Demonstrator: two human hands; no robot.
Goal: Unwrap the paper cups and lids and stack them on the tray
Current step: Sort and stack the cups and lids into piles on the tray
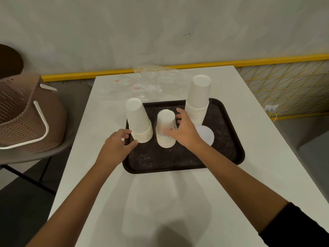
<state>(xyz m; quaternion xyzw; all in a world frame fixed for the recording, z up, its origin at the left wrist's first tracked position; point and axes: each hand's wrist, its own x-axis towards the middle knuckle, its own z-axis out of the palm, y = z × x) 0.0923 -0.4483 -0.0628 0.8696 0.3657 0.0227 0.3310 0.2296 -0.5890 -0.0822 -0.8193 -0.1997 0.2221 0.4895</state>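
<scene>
Left hand (117, 141) beside the left cup stack (138, 120), right hand (183, 129) at the middle stack (165, 129), fingers loosely spread, gripping nothing; a nudge could topple either.

White table (178, 202) runs away from me twd a grey wall (160, 29) w/ a small dark squiggle mark (187, 34) on it. Yellow rail (195, 65) runs along the wall's foot, behind the table's far end. On the rt it tops a yellow wire mesh panel (284, 86), w/ a white plug & cord (271, 108) near the panel's lower edge. Left of the table, a brown perforated basket (21, 122) w/ white handles sits on a grey chair (53, 150). Dark round obj (8, 59) behind it, can't tell what.
</scene>
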